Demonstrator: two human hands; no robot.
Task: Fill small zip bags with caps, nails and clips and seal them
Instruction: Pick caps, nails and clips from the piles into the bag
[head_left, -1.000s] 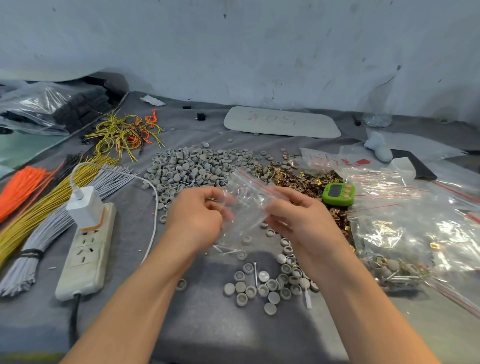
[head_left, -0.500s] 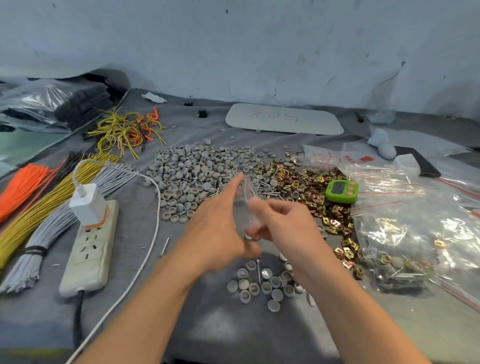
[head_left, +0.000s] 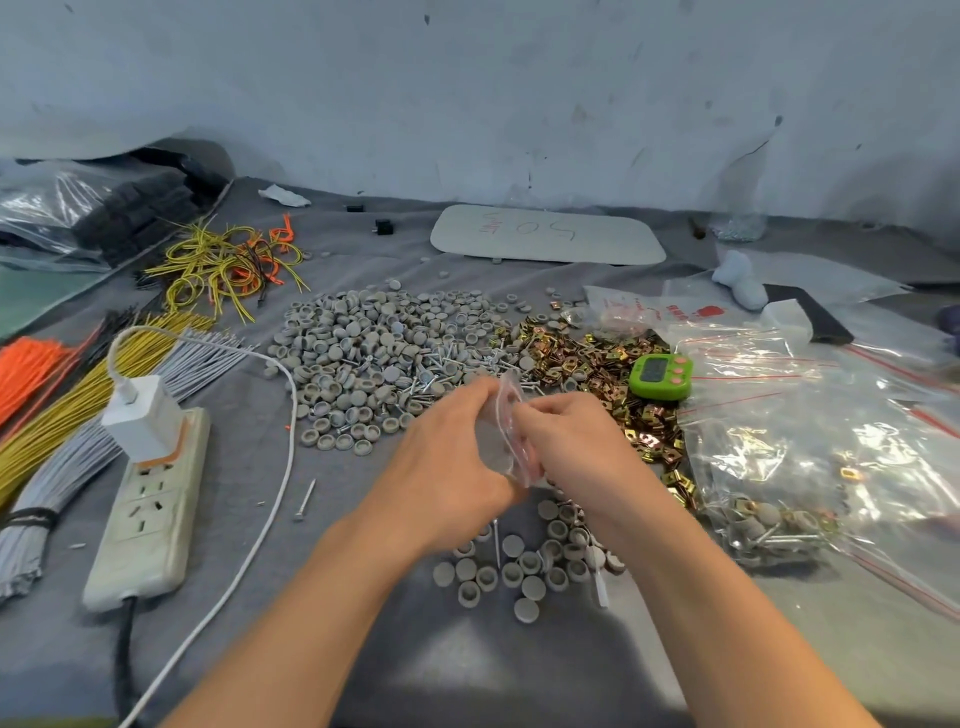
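Note:
A small clear zip bag (head_left: 503, 436) with a red seal line is held edge-on between both hands above the table's middle. My left hand (head_left: 447, 467) grips its left side and my right hand (head_left: 576, 447) pinches its top edge. Beyond them lies a big heap of grey caps (head_left: 374, 358) mixed with nails (head_left: 436, 379), and to its right a heap of brass clips (head_left: 592, 358). A small group of grey caps (head_left: 524, 571) with a few nails lies under my wrists. A single nail (head_left: 305, 500) lies left of my left forearm.
A white power strip (head_left: 150, 509) with a charger and white cable sits at left, beside bundles of orange, yellow and grey wires (head_left: 67, 395). A green timer (head_left: 661, 375) and a pile of zip bags (head_left: 810, 447), some filled, lie at right. A white board (head_left: 545, 234) lies at the back.
The bag, spread flat and wide between my hands a second ago, is now turned edge-on. My hands have come close together around it.

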